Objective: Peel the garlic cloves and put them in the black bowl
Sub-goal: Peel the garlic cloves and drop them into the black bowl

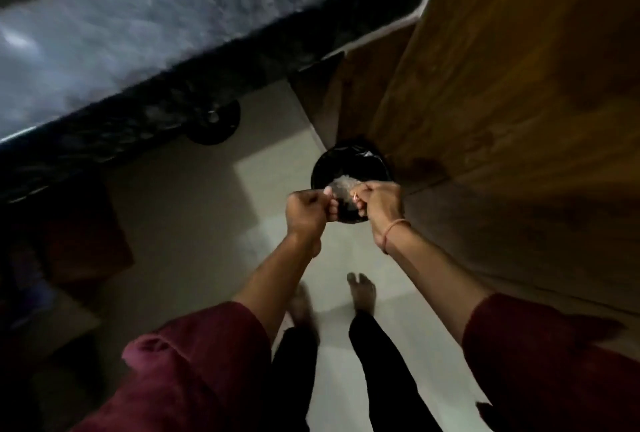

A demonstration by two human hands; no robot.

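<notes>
Looking straight down onto a pale tiled floor (207, 224), with both arms stretched forward in maroon sleeves (194, 362). Left hand (306, 212) curled tight, thumb and fingers pinching the left edge of a whitish papery clump (343, 186). Right hand (381, 205) curled the same way, pinching the clump's right edge, with a thin bracelet (394, 229) around the wrist. Clump held between the two hands, too blurred to tell garlic skin from clove. Held directly above a black round bin (349, 161) lined with a dark bag, standing on the floor against the near face of a wooden cabinet (519, 85) on the right. Far left, a dark speckled stone countertop (138, 33) running diagonally, with a dark round object (214, 123) just under its edge. Near the bottom, two bare feet (362, 291) on the tiles below black trousers (381, 379).
</notes>
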